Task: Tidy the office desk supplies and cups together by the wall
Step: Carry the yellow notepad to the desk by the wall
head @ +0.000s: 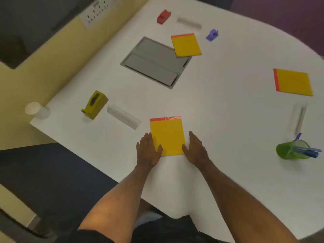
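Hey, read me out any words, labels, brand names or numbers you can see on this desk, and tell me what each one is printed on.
No text can be read anywhere.
Clear ruler: faint marks, too blurred to read.
Socket panel on the wall: a small label, too blurred.
Three yellow notepads: plain covers, no print.
Tape dispenser, paper cup, green pen cup: no lettering visible.

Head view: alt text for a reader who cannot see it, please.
Both hands, left hand and right hand, rest flat against the sides of a yellow notepad with a red top strip on a white desk; an olive tape dispenser sits left.
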{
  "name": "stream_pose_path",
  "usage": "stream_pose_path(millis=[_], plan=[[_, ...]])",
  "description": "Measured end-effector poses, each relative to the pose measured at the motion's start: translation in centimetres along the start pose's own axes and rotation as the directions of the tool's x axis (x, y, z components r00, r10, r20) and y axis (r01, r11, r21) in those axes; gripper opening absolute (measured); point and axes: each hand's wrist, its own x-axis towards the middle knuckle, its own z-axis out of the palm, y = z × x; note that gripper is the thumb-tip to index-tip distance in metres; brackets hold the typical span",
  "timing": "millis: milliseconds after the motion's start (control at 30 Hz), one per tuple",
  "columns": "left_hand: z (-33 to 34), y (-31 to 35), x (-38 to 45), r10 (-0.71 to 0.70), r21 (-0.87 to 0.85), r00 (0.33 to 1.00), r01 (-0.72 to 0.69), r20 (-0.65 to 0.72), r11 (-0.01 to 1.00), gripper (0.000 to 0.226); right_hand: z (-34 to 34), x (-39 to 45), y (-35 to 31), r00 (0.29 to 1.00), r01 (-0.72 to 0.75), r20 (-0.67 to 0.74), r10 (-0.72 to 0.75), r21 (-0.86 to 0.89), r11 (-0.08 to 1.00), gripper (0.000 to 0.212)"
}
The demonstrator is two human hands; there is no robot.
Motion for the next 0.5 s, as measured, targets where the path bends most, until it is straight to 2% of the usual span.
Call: stream_pose_path(millis=[200, 300, 500], plan=[[2.3, -2.2, 2.6, -0.115, -0.168, 0.986, 0.135, 0.123, 0.977, 0.078, 3.6, 1.5, -0.3, 0.982, -0.181, 0.067, 0.176, 0.088, 0.979, 0.078], [2.6, -2.9, 3.7, -0.122, -0.153, 0.981, 0.145, 0.15, 0.978, 0.068, 4.8, 2.6, -0.1, 0.977, -0.212, 0.039, 0.209, 0.092, 0.973, 0.074], [2.4, -2.6, 4.9, -0.134, -0.16, 0.977, 0.161, 0.168, 0.974, 0.052, 5.3, 4.3, -1.1, 0.955, -0.297, 0.018, 0.297, 0.117, 0.948, 0.048]])
